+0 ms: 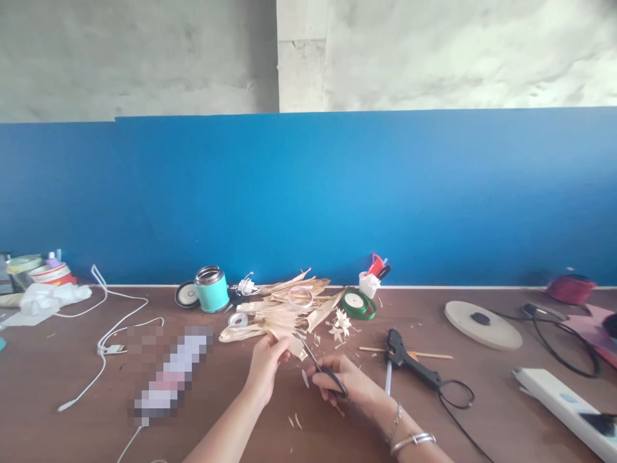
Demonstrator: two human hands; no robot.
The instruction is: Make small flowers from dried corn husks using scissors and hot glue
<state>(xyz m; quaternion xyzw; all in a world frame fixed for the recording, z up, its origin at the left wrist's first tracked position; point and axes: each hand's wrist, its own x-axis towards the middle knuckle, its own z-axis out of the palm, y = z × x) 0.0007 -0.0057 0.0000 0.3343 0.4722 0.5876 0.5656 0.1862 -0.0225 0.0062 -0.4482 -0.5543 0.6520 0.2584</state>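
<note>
My left hand [268, 362] pinches a pale dried corn husk [295, 347] between thumb and fingers. In my right hand [348, 382] is a pair of scissors [332, 381] with dark handles, its blades pointing up and left at the husk's edge. Whether the blades touch the husk is hard to tell. Behind both hands lies a heap of dried husks [274, 315], with a roll of clear tape [299, 298] on it. A cream flower made of husk strips [340, 325] sits right of the heap. Small trimmings [297, 421] are scattered around my hands.
Right of my hand lies a black glue gun [409, 360] with its cord, across a wooden stick [434, 355]. A green ribbon spool [357, 303], a turquoise jar [211, 290], white cables [103, 334] and a power strip [562, 402] surround the work area. A blue partition [308, 199] closes off the back.
</note>
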